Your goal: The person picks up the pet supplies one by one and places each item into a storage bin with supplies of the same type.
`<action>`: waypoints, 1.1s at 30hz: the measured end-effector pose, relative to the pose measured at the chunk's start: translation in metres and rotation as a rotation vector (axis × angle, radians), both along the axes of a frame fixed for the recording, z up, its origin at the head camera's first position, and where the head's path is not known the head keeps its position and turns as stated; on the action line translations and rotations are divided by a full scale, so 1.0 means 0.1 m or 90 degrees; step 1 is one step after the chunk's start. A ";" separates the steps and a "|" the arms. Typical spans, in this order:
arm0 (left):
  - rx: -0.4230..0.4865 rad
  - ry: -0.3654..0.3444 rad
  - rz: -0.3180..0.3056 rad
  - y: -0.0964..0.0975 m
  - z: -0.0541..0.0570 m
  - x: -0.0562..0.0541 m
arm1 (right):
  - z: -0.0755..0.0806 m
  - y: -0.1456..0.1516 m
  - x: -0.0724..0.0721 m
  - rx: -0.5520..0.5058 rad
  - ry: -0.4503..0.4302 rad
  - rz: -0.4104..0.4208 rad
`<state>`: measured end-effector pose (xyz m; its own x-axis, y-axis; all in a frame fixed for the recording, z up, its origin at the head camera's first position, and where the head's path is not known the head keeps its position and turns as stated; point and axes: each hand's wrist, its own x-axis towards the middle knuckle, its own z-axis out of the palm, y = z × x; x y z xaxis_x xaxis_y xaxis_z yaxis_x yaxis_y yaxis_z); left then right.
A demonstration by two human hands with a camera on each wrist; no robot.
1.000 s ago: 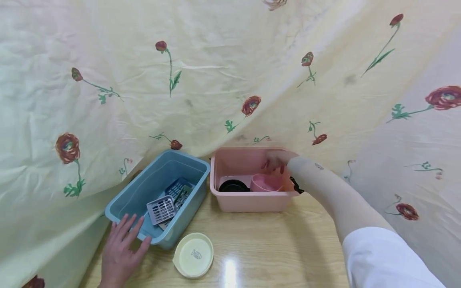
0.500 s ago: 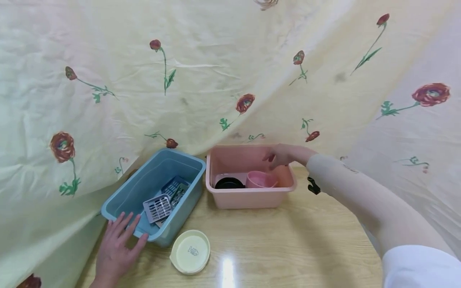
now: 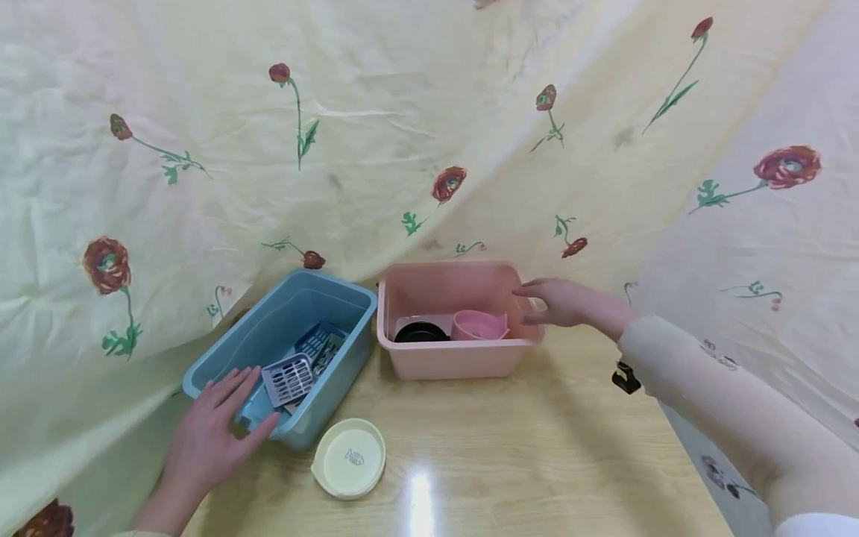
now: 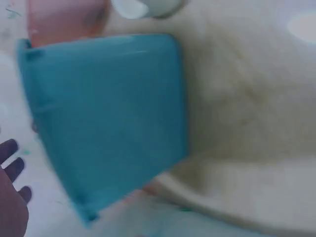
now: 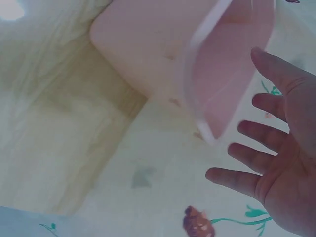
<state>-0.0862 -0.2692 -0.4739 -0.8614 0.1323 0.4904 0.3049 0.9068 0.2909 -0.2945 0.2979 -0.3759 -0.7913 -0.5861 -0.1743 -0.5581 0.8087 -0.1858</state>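
My left hand (image 3: 218, 425), its fingers extended, hovers at the near-left rim of the blue bin (image 3: 338, 280). In the left wrist view, that hand (image 4: 12, 197) shows apart from the bin's rim. A grey slotted tray (image 3: 288, 379) lies in the blue bin, partly over other slotted pieces. My right hand (image 3: 560, 302) is spread and holds nothing, over the right rim of the pink bin (image 3: 463, 362). Inside that bin are a pink bowl-like container (image 3: 479, 326) and a black round dish (image 3: 421, 333). The right wrist view shows the right hand (image 5: 276, 148) with spread fingers.
A pale yellow round dish (image 3: 350, 456) with a small spout and a fish print sits on the wooden table (image 3: 483, 447), in front of the blue bin. A flowered cloth (image 3: 376, 134) hangs behind both bins.
My right hand has drawn out of the pink bin, up and to the right, with its fingers spreading. The left hand has shifted slightly inward over the blue bin's rim. Nothing has been picked up.
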 end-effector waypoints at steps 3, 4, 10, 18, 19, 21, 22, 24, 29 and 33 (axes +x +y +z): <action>-0.009 -0.055 -0.009 0.11 0.22 -0.06 | -0.07 0.09 0.07 -0.015 0.015 -0.019; -0.012 -0.080 -0.011 0.15 0.29 -0.08 | -0.10 0.11 0.09 -0.018 0.017 -0.027; -0.037 -0.194 -0.052 0.37 0.60 -0.20 | -0.35 0.23 0.22 -0.039 0.009 -0.071; -0.044 -0.309 -0.112 0.71 0.80 -0.36 | -0.73 0.25 0.36 -0.146 0.032 -0.080; -0.040 -0.321 -0.123 0.76 0.81 -0.38 | -0.77 0.24 0.37 -0.156 0.036 -0.083; -0.035 -0.346 -0.135 0.84 0.83 -0.41 | -0.83 0.23 0.40 -0.181 0.046 -0.089; -0.033 -0.354 -0.148 0.88 0.84 -0.42 | -0.86 0.22 0.41 -0.189 0.049 -0.095; -0.029 -0.373 -0.173 0.95 0.84 -0.45 | -0.90 0.20 0.43 -0.207 0.055 -0.107; 0.004 -0.467 -0.211 1.13 0.83 -0.46 | -0.99 0.15 0.45 -0.242 0.076 -0.121; 0.025 -0.562 -0.199 1.25 0.79 -0.43 | -1.04 0.11 0.45 -0.264 0.087 -0.125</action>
<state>-0.1294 -0.1439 -0.3944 -0.8520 0.4185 -0.3145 0.1881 0.8054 0.5621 -0.2491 0.3090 -0.4797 -0.8934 -0.4215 0.1556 -0.4438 0.7741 -0.4513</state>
